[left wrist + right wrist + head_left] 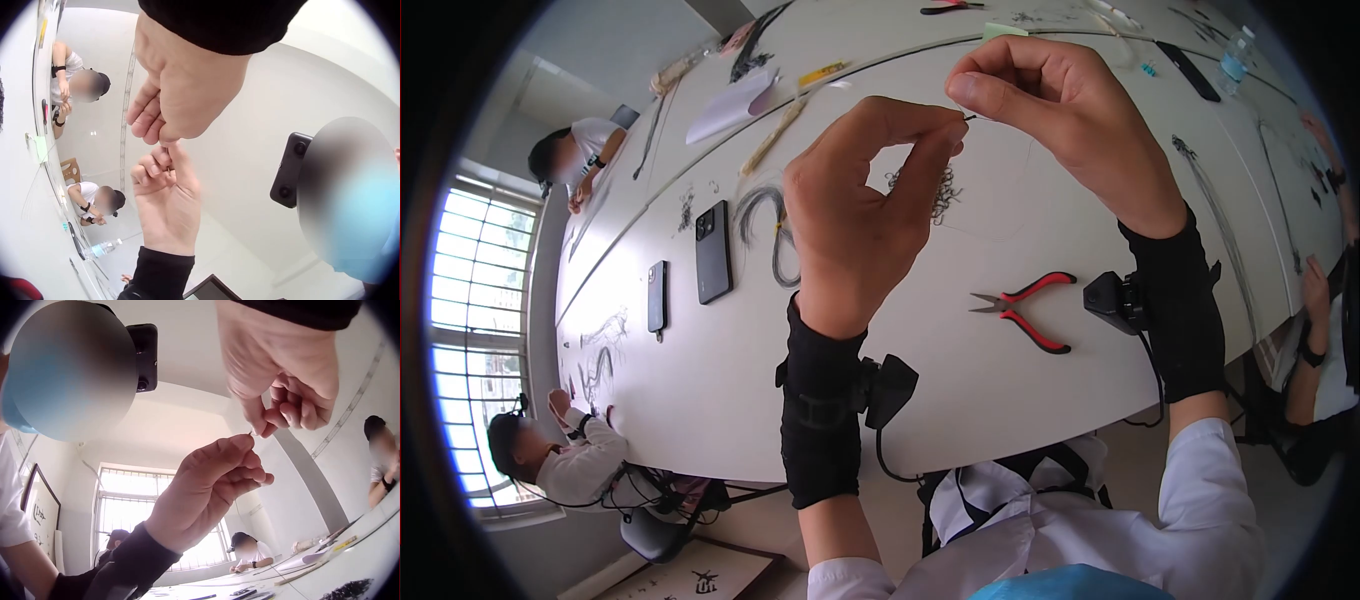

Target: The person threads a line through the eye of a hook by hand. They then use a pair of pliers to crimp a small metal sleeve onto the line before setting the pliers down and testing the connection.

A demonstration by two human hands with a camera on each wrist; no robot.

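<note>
Over the table, both hands meet almost fingertip to fingertip. My left hand [860, 195] pinches a small, thin dark piece [970, 118] between thumb and forefinger, and its tip sticks out toward the right hand. The thumb and forefinger of my right hand [1075, 125] pinch together just beside it, with a fine thread [1028, 160] trailing down below; I cannot tell exactly what kind of strand it is. Behind the left fingers, a pile of small dark curly pieces [945, 195] lies partly hidden on the table. Needle-nose pliers [1030, 312] with red and black handles rest nearer the body.
Left of the hands lie a coil of grey strands [782, 250], a large dark phone [713, 252] and a smaller phone [658, 297]. A water bottle [1236, 62] stands at the far right. Other people sit around the white table [940, 400].
</note>
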